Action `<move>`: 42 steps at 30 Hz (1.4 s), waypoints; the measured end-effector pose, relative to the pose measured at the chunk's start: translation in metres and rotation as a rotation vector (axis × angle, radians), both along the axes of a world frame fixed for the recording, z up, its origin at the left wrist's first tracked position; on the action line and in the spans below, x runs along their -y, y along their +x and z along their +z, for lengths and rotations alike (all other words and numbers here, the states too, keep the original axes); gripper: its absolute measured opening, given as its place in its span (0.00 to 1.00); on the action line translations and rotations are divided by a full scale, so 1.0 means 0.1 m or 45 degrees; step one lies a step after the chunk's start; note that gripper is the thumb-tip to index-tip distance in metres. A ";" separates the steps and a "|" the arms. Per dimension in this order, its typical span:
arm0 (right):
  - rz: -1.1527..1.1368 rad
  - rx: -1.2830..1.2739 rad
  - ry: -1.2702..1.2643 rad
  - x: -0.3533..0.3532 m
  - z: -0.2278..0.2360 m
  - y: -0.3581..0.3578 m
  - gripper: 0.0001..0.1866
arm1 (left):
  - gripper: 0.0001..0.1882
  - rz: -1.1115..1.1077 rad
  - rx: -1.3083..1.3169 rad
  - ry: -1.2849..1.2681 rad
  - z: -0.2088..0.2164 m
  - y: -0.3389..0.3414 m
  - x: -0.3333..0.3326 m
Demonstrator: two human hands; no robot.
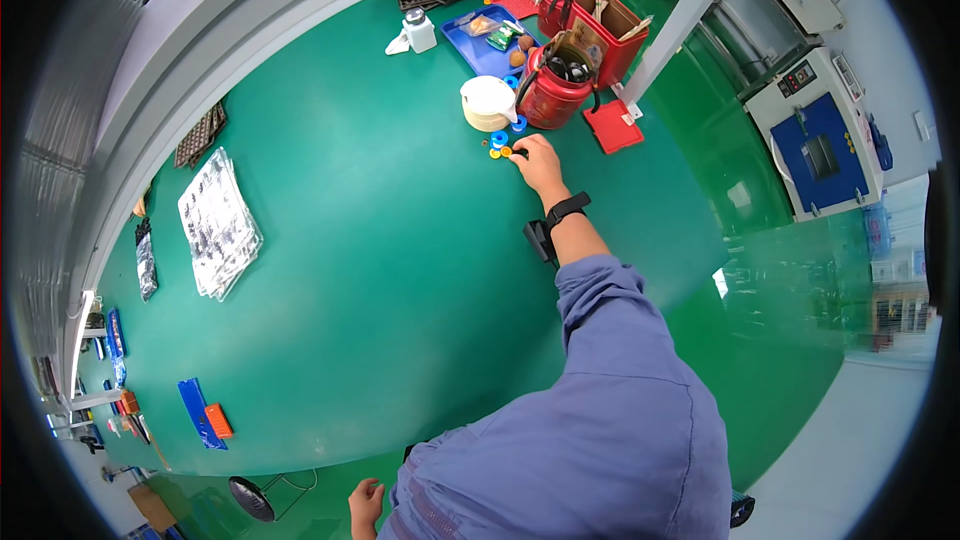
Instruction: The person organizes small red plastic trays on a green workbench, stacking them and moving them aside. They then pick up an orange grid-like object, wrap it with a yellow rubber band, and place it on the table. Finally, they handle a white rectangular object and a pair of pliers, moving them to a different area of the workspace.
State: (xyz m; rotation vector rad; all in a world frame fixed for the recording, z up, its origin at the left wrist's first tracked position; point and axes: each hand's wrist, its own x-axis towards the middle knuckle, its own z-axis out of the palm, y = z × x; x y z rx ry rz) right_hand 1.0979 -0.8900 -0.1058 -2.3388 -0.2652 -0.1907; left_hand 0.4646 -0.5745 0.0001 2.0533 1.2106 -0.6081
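Note:
My right hand (538, 164) reaches across the green table, thumb and forefinger pinched at a small orange round piece (506, 152). Beside it lie a small yellow round piece (494, 153) and a blue ring-shaped spool (499, 139). Another blue spool (519, 123) rests by a cream round roll or stack (486, 105). A red pot-like container (552, 90) with dark tools in it stands just beyond my hand. Down beside my body, off the table's near edge, my left hand (367, 502) hangs with loosely bent fingers and holds nothing.
A blue tray (478, 58) with packets and brown round items sits behind the roll, near a white pump bottle (419, 32). Red bins (612, 40) and a white post (680, 30) border the far right. Bagged sheets (218, 225) lie left; a stool (252, 498) stands below.

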 end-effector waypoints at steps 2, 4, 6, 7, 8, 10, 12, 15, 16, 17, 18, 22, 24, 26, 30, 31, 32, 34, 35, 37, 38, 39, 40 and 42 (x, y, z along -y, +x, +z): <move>0.032 0.046 -0.035 0.00 -0.01 -0.01 0.08 | 0.13 -0.037 -0.004 0.003 -0.04 -0.03 -0.02; 0.056 0.091 -0.093 -0.02 -0.05 -0.01 0.06 | 0.13 -0.051 0.000 0.002 -0.08 -0.06 -0.04; 0.085 0.180 -0.220 -0.06 -0.07 -0.06 0.06 | 0.13 -0.040 0.012 -0.003 -0.10 -0.07 -0.03; 0.101 0.225 -0.284 -0.07 -0.08 -0.08 0.05 | 0.13 -0.032 0.015 -0.007 -0.10 -0.07 -0.03; 0.128 0.264 -0.379 -0.07 -0.09 -0.08 0.06 | 0.13 -0.029 0.018 -0.012 -0.10 -0.07 -0.03; 0.086 0.204 -0.444 -0.04 -0.12 -0.09 0.05 | 0.13 -0.032 0.018 -0.018 -0.11 -0.05 -0.03; 0.025 0.123 -0.437 -0.04 -0.11 -0.09 0.04 | 0.13 -0.033 0.017 -0.014 -0.11 -0.04 -0.02; -0.090 -0.006 -0.313 -0.04 -0.10 -0.06 0.04 | 0.13 -0.016 0.011 -0.003 -0.13 -0.03 -0.02; -0.116 -0.029 -0.265 -0.01 -0.08 -0.05 0.04 | 0.13 -0.023 0.016 -0.005 -0.14 -0.04 -0.03; -0.137 -0.054 -0.217 -0.01 -0.03 -0.05 0.05 | 0.13 -0.026 0.021 -0.006 -0.16 -0.06 -0.03; -0.165 -0.272 0.060 0.00 0.03 -0.06 0.05 | 0.13 -0.029 0.025 -0.008 -0.16 -0.08 -0.03; -0.246 -0.738 0.987 0.14 0.03 -0.07 0.06 | 0.13 -0.088 0.040 -0.004 -0.16 -0.04 -0.03; -0.251 -0.742 1.176 0.15 0.00 -0.07 0.06 | 0.13 -0.093 0.035 -0.003 -0.16 -0.02 -0.04; -0.243 -0.722 1.177 0.13 0.00 -0.05 0.06 | 0.13 -0.102 0.028 0.006 -0.11 0.04 -0.04; -0.276 -0.734 1.121 0.08 0.03 0.08 0.05 | 0.13 -0.094 0.052 0.015 -0.08 0.08 -0.06; -0.295 -0.754 1.172 0.07 0.02 0.11 0.05 | 0.13 -0.092 0.048 0.017 -0.07 0.09 -0.06; -0.311 -0.778 1.215 0.04 0.01 0.14 0.05 | 0.13 -0.085 0.043 0.014 -0.07 0.09 -0.05; -0.293 -0.773 1.396 0.02 -0.01 0.16 0.05 | 0.13 -0.075 0.034 0.009 -0.07 0.10 -0.04; -0.283 -0.776 1.483 0.01 0.00 0.14 0.05 | 0.13 -0.068 0.027 0.005 -0.06 0.09 -0.01; -0.221 -0.788 1.704 0.00 0.02 0.10 0.05 | 0.13 -0.052 0.023 0.002 -0.06 0.07 0.01; -0.191 -0.792 1.813 0.00 0.04 0.08 0.05 | 0.13 -0.045 0.027 0.000 -0.07 0.06 0.03; -0.225 -0.812 1.860 -0.02 0.06 0.06 0.05 | 0.13 -0.037 0.031 -0.002 -0.08 0.05 0.05; -0.261 -0.832 1.906 -0.05 0.08 0.04 0.06 | 0.13 -0.036 0.030 -0.001 -0.09 0.03 0.06; -0.259 -0.892 1.829 -0.05 0.06 0.03 0.07 | 0.13 -0.044 0.032 -0.001 -0.10 0.04 0.06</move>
